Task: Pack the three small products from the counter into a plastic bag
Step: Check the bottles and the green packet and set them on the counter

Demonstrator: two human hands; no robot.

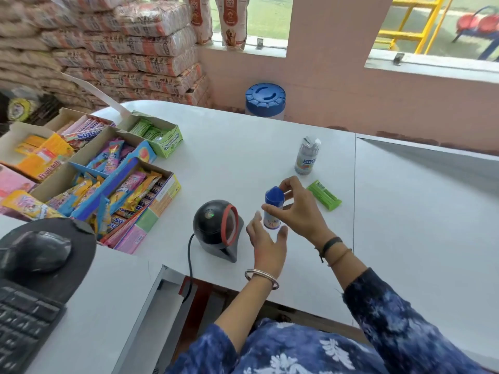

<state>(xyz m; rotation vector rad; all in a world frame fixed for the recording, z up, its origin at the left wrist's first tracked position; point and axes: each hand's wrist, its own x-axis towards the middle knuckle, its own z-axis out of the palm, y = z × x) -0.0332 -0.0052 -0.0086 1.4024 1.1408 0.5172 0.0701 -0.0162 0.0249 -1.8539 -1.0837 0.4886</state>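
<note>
A white counter (270,147) holds open candy boxes (89,168) at left and a black ball-shaped barcode scanner (216,228) near its front edge. Just right of the scanner, the right hand (299,211) grips a small blue-capped bottle (273,209) upright, while the left hand (266,244) spreads loose-fingered below it. Behind them a silver-capped bottle (307,157) stands, with a green gum pack (324,195) lying flat nearby.

White counter (243,147): scanner (216,229), bottle (307,157), green pack (324,195)

Blue-capped bottle (273,209), green packet (324,195)
</note>
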